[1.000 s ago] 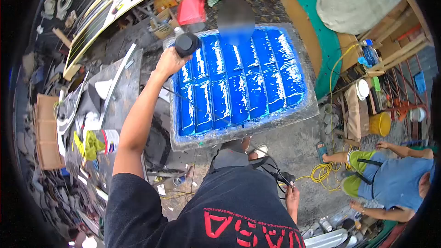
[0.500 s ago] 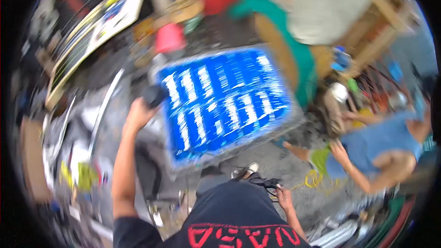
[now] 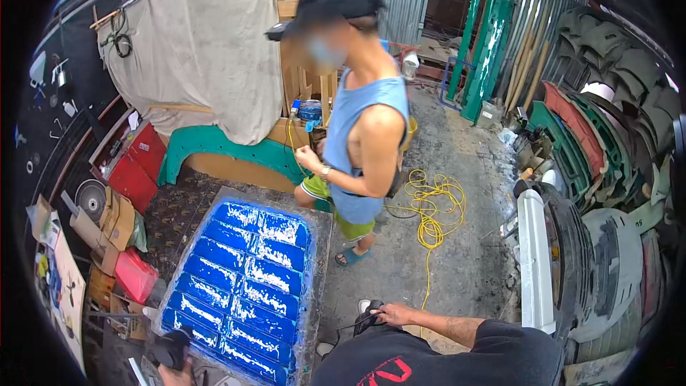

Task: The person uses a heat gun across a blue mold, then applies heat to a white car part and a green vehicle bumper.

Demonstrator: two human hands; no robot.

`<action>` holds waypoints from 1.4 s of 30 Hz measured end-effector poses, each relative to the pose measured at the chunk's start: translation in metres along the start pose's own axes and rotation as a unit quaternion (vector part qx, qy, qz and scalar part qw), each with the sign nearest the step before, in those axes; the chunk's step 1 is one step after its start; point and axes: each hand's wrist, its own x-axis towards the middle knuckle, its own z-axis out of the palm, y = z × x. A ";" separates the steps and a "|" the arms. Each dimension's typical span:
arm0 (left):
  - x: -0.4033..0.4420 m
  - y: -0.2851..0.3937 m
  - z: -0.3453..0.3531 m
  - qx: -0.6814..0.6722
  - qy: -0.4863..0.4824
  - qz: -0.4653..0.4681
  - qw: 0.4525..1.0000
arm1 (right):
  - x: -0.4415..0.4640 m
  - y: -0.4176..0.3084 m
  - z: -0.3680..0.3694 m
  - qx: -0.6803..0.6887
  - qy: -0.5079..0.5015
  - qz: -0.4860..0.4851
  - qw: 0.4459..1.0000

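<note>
At the lower left, my left hand (image 3: 176, 372) is closed around a dark, rounded hand tool (image 3: 170, 347) whose exact kind I cannot make out. The tool is over the near left corner of a blue ribbed panel (image 3: 239, 289) with white patches along its raised sections. My right hand (image 3: 391, 313) is in front of my body, its fingers closed on a black cord (image 3: 351, 327) that trails to the left. Part of my left hand is cut off by the frame's lower edge.
A person in a blue tank top (image 3: 371, 121) stands beyond the panel's right side. A yellow hose (image 3: 432, 221) lies coiled on the floor. Curved body panels (image 3: 607, 264) are stacked at right. A pink bag (image 3: 134, 276) and red cabinet (image 3: 134, 168) are at left.
My view has swung right and upward, so the panel now appears lower and to the left. The other person stands upright beside it. Both my hands keep hold of the tool and cord.
</note>
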 end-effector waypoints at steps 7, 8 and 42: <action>-0.049 0.044 -0.039 -0.008 -0.154 0.150 0.977 | -0.015 -0.004 0.001 0.044 0.055 0.019 0.997; -0.077 0.080 -0.047 -0.030 -0.203 0.105 0.973 | -0.014 -0.001 0.003 0.045 0.054 0.018 0.997; -0.060 0.016 0.011 -0.127 -0.194 0.100 0.968 | -0.006 0.087 -0.036 0.096 0.084 -0.011 0.992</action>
